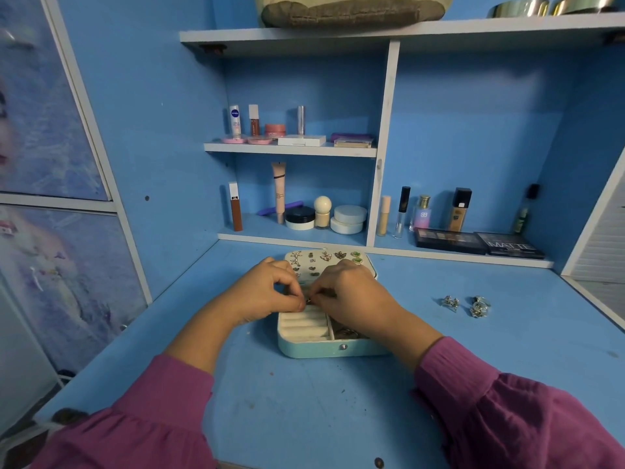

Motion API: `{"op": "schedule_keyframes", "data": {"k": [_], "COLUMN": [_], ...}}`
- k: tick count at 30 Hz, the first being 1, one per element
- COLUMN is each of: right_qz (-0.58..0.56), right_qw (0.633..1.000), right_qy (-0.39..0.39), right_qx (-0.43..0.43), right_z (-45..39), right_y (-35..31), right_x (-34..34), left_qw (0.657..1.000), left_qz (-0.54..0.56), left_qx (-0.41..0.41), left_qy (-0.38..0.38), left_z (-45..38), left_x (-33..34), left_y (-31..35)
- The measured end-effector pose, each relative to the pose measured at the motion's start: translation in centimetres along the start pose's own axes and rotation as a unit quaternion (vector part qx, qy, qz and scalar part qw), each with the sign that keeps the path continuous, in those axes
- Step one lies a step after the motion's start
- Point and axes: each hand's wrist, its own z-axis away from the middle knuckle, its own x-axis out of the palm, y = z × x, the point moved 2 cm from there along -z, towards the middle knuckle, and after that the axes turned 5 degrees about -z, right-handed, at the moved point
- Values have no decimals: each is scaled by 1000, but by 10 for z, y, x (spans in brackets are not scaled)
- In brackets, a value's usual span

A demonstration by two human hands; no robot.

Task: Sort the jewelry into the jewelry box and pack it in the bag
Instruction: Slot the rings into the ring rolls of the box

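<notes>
Tiny metal piece indistinct, hands pinching

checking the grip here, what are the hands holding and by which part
Both the left hand and right hand pinch one tiny dark piece of jewelry between fingertips, over the open jewelry box. Which part they grip cannot be told.

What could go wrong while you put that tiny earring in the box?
The left hand and right hand pinch a tiny earring over the open box; if it slips, it may drop into the wrong slot or onto the desk. The loose rings lie off to the right, where a sleeve could perhaps knock them.
</notes>
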Motion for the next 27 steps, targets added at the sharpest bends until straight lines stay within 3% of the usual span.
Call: {"op": "schedule_keyframes", "data": {"k": [9,18,22,27], "right_qz": [-16,-145,-198,-205], "right_qw": [999,984,965,925], "right_qy": [-8,2,48,183], "right_qx": [39,106,164,261], "right_z": [2,5,4,5], "right_y": [2,10,25,62], "right_x": [-4,-13,-20,-32], "left_qw": [1000,999,997,987], "left_qz": [13,47,73,134], "left_qx": [-11,-18,-11,-58], "left_qy": [-11,-6,9,73], "left_z": [-1,-2,-5,-11], "left_x": [0,0,2,8], "left_y": [-1,2,2,4]}}
